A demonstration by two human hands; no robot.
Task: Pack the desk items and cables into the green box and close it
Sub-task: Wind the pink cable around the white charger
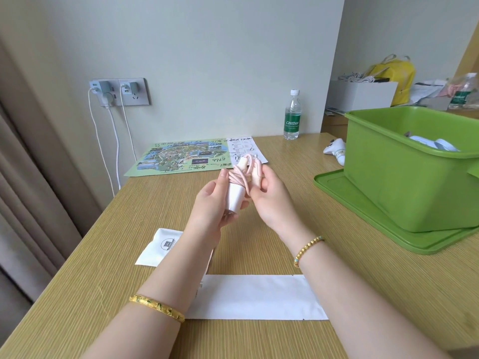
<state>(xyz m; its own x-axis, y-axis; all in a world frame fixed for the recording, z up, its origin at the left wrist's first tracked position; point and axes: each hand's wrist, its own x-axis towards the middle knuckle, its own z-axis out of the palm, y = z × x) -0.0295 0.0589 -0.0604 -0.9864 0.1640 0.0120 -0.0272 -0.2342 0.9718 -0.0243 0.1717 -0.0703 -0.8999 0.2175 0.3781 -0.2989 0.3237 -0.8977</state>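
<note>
Above the middle of the wooden desk [337,268], my left hand [211,208] holds a white charger block [236,199] with a pink cable [239,177] wound round it. My right hand [269,195] pinches the cable's pink plug end beside the block. The open green box [404,182] stands at the right on its green lid [363,216]. White and light blue items lie inside the box, partly hidden by its rim.
A long white paper strip [259,296] and a small white packet [160,246] lie near the front edge. A colourful map sheet [181,156] and a water bottle [292,117] sit at the back. A white object [337,151] lies left of the box. Wall chargers [114,90] have cables hanging down.
</note>
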